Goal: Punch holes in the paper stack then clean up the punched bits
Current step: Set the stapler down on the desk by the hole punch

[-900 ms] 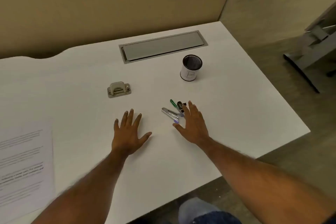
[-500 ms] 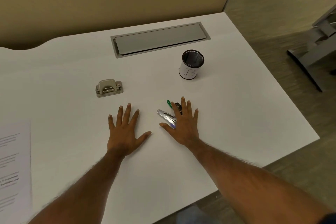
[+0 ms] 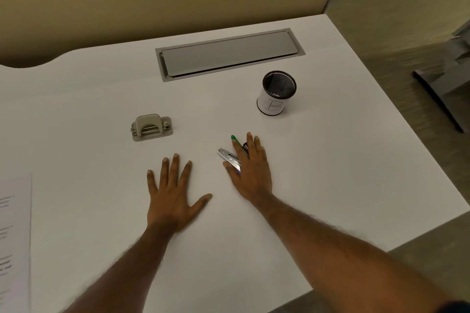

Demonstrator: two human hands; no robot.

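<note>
Left hand (image 3: 173,195): flat on the desk (image 3: 330,173), palm down, fingers spread, holding nothing. Unchanged in pose from the earlier frames.

Right hand (image 3: 250,173): also flat and released, but it has slid inward over the last second and now covers part of a small cluster: a silver clip-like item (image 3: 229,157) and a green pen (image 3: 236,140) protrude from under the fingers. No grip on them that I can see.

Reading: no punching begun. Both hands free; the right may be about to gather the loose items.

Hole punch (image 3: 151,126): upright, beyond the left hand, well apart, untouched. Paper stack (image 3: 14,236): at the far left edge of view, mostly cut off, well apart from the punch. The view has drifted right since earlier.

Mesh cup (image 3: 277,94) marked "B" stands beyond the right hand. Grey cable hatch (image 3: 229,54) set into the desk's rear. Tan partition behind; wood-look floor at right.
</note>
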